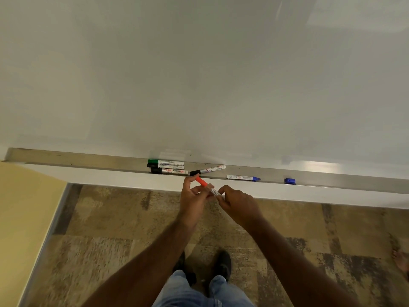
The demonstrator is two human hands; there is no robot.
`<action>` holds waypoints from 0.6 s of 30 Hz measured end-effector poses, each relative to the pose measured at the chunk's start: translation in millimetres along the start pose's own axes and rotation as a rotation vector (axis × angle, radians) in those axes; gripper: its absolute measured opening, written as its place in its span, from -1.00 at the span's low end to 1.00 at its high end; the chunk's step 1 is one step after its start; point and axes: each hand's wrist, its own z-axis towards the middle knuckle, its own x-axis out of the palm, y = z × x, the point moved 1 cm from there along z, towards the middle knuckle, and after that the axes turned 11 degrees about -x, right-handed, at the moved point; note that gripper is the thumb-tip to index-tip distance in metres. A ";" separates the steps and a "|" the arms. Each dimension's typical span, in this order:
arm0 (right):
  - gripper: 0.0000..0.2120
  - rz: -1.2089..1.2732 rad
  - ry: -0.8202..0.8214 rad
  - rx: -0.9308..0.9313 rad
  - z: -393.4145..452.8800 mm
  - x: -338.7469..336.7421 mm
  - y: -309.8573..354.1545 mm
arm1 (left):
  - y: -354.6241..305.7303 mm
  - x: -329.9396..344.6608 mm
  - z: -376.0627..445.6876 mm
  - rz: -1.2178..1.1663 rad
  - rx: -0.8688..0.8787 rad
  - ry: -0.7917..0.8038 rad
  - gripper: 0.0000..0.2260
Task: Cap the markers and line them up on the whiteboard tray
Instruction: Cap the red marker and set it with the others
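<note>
Both hands hold a red marker just below the metal whiteboard tray. My left hand pinches it near the red cap; my right hand grips the white barrel's other end. On the tray, three capped markers lie side by side: a green one and two black ones. Another black-capped marker lies slanted to their right. Farther right rests an uncapped blue marker, and its loose blue cap sits apart from it.
The whiteboard fills the upper view. Below are patterned carpet, my shoes and jeans. A yellow wall stands at the left. Another person's bare foot shows at the right edge.
</note>
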 end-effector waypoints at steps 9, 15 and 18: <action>-0.60 0.091 -0.154 0.067 2.2 -7.9 -27.8 | -29.9 -35.2 23.1 -0.054 -0.012 -0.046 -0.79; -0.68 0.169 -0.180 0.159 -0.4 -4.1 -57.9 | -51.8 -44.3 48.6 -0.133 0.032 -0.083 -0.69; -0.71 0.188 -0.169 0.189 -3.5 -1.2 -68.6 | -53.0 -40.8 57.6 -0.043 0.058 -0.105 -0.67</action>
